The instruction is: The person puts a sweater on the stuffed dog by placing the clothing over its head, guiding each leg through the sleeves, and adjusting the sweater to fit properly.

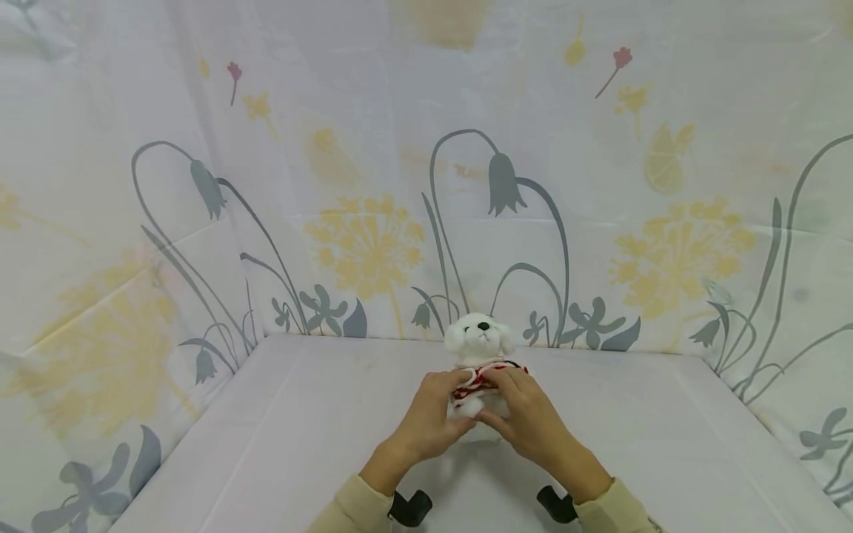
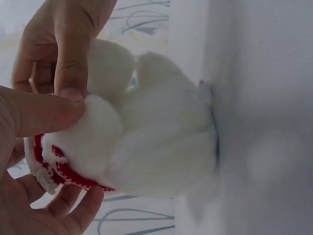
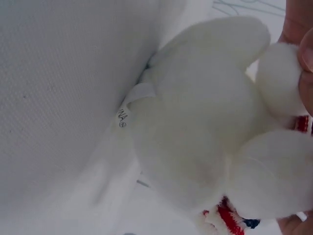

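Note:
A white plush dog with a black nose sits upright on the table, its face towards me. Around its upper body is a red and white knitted garment, with a dark blue bit showing in the right wrist view. My left hand grips the dog from the left, fingers round the garment and thumb on a paw. From the other side my right hand holds it, fingers on top of the garment. The two thumbs meet in front of the chest. A printed white label sticks out near the dog's base.
A pale cloth covers the table. Behind and on both sides hangs a white curtain printed with grey and yellow flowers. Black camera mounts show at both wrists, by the beige sleeves.

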### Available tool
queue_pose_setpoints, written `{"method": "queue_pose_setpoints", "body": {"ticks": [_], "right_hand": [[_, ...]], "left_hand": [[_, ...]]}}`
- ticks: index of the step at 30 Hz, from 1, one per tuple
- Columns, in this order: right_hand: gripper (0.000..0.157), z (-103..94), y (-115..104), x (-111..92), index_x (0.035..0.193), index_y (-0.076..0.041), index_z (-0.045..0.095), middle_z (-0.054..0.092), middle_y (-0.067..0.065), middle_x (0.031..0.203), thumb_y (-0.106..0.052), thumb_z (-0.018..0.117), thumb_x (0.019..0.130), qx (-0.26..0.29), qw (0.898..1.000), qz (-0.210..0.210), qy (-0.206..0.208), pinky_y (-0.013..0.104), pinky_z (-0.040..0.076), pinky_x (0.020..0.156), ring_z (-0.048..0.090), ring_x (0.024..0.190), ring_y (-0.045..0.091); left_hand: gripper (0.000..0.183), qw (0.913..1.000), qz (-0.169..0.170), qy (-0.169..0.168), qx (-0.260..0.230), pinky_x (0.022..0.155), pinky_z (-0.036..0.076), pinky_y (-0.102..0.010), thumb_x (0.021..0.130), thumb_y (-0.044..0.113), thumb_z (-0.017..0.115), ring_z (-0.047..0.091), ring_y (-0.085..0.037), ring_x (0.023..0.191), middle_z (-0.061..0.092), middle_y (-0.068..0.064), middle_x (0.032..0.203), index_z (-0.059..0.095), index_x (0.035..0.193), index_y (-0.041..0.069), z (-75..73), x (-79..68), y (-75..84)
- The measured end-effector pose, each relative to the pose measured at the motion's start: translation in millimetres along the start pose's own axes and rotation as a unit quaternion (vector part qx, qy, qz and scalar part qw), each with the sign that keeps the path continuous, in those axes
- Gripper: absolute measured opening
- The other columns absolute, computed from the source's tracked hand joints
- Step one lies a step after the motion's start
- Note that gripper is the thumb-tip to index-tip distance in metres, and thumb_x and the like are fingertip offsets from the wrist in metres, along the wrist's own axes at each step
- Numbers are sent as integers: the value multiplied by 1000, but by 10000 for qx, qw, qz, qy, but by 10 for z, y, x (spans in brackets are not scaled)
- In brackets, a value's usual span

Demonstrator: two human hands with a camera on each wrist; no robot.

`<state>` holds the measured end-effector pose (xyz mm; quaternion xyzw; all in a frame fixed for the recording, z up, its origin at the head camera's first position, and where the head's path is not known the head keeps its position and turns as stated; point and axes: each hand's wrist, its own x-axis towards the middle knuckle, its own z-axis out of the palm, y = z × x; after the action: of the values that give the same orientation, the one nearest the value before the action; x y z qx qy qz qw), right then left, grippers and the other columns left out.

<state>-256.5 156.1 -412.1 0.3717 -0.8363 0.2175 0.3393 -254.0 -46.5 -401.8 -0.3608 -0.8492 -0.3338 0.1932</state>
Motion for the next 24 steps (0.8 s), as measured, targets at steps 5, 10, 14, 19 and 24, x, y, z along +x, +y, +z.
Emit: {"method": "queue_pose_setpoints", "body": {"ticks": [5,10,14,19,24], "right_hand": [[68,5,8,-16,134,-6,48,45,11,129,-20,81,76,280,9989,-359,-127,31,48,87,54,109,20],[69,-1,33,-18,138,-5,45,45,14,139,-14,78,79,773,9949,-545,-358,23,42,96,52,118,23],[70,-20,50,-25,139,-4,45,53,6,133,-8,78,77,1233,9899,-552,-424,18,43,92,57,112,18],[59,-46,54,-12,129,-8,53,53,4,126,-7,78,77,1480,9868,-512,-416,20,46,87,57,107,16],[48,-75,39,-5,122,-14,60,50,6,124,-15,79,78,1124,9919,-355,-482,26,49,86,55,109,18]], "left_hand": [[57,9993,361,47,131,92,39,-35,71,6,80,53,-14,97,61,2,106,56,123,14,38,1,-14],[56,9991,428,-14,-19,89,40,-33,70,0,74,49,-15,102,57,1,109,58,121,15,45,-13,-11],[50,9985,484,-30,-242,88,42,-31,71,-3,71,50,-15,102,57,1,109,60,116,14,51,-16,-5],[44,9971,611,75,-445,86,44,-29,71,-7,72,51,-15,99,57,-1,105,55,108,8,66,1,-9],[45,9965,491,37,-675,83,49,-25,73,-7,73,52,-17,98,56,-4,104,48,108,6,66,7,-1]]}}
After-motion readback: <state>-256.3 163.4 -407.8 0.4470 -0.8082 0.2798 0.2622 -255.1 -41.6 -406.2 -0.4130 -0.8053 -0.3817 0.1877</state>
